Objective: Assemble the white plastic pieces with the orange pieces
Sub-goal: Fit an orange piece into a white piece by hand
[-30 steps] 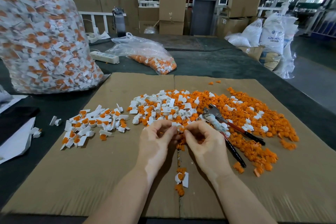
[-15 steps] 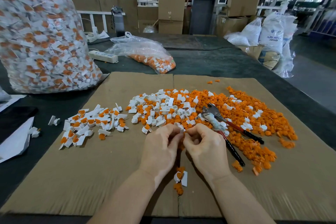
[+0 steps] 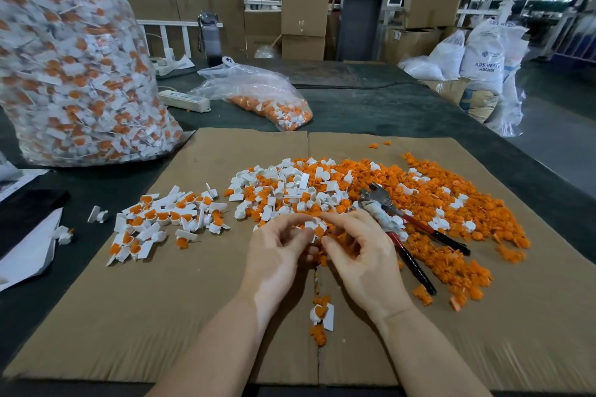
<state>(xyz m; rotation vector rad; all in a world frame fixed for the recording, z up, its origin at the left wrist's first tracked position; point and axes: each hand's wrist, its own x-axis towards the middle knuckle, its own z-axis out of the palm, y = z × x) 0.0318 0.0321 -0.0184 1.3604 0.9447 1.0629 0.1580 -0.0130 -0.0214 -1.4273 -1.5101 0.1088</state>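
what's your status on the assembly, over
Both hands up over the cardboard, left hand and right hand each with a grip on the white piece with orange insert. Pliers beside right hand, not blocking.

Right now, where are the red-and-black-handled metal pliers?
In the head view the red-and-black-handled metal pliers lie on the cardboard sheet, just right of the right hand, jaws up in the mixed pile of orange and white pieces.

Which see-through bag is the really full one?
The tall clear plastic bag at far left, stuffed with white-and-orange pieces. The small clear bag behind the cardboard lies slumped, nearly empty.
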